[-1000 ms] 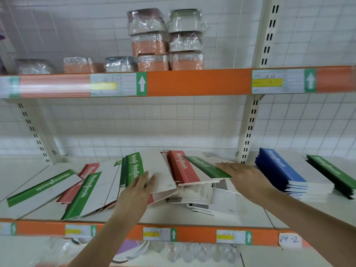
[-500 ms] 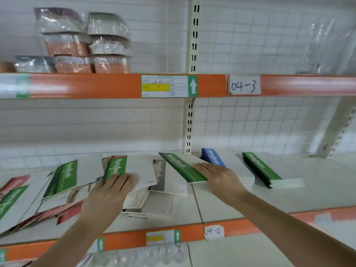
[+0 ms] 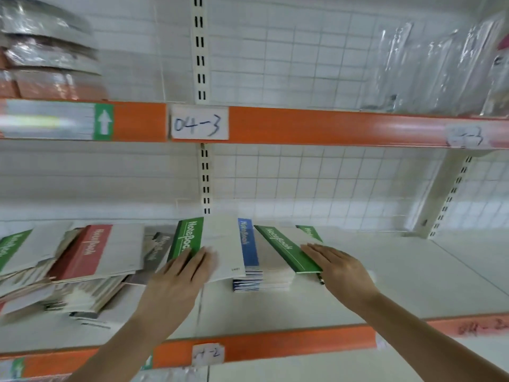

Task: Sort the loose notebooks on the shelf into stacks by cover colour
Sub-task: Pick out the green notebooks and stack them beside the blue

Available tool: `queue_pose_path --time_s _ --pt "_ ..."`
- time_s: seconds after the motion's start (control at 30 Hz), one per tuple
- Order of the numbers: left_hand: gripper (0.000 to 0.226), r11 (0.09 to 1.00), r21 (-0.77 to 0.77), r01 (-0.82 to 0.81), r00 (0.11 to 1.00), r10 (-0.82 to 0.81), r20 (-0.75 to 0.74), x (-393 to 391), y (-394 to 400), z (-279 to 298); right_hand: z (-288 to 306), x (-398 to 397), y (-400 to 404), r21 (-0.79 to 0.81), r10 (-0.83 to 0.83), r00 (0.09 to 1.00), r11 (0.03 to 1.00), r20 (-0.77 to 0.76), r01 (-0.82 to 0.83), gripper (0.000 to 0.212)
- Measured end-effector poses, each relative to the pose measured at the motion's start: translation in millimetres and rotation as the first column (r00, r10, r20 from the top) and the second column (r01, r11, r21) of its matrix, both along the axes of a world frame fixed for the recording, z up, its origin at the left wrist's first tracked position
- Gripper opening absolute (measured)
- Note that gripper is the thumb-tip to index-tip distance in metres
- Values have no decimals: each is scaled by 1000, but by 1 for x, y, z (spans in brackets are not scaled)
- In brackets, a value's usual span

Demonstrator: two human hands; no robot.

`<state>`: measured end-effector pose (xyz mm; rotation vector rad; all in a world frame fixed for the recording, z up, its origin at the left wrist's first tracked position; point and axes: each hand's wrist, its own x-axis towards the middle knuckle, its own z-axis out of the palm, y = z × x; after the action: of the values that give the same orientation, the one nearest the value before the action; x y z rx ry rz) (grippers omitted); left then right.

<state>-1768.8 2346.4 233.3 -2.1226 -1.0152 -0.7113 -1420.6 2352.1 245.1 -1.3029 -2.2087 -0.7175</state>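
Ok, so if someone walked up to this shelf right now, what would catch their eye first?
Probably the two hands low in the middle: the left hand lies on a green notebook, the right hand on another green notebook atop a stack, with a blue stack between them. Next, the untidy heap at left topped by a red notebook, and the orange shelf edge above with its handwritten 04-3 label.

Two bare forearms, no sleeves; seemingly no rings, view blurred.
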Motion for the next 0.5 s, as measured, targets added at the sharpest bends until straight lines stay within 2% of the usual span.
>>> queue_pose_path --time_s 0.3,0.4,0.5 --pt "56 998 -41 40 999 -40 4 104 7 -15 -15 92 20 -101 -122 992 987 38 125 51" --pt "58 998 -46 31 999 -32 -7 131 8 -20 -20 109 30 -181 -159 987 970 32 163 62" --pt "57 997 -77 29 999 -30 -15 152 10 -24 -23 122 40 -250 -197 976 944 90 214 70"
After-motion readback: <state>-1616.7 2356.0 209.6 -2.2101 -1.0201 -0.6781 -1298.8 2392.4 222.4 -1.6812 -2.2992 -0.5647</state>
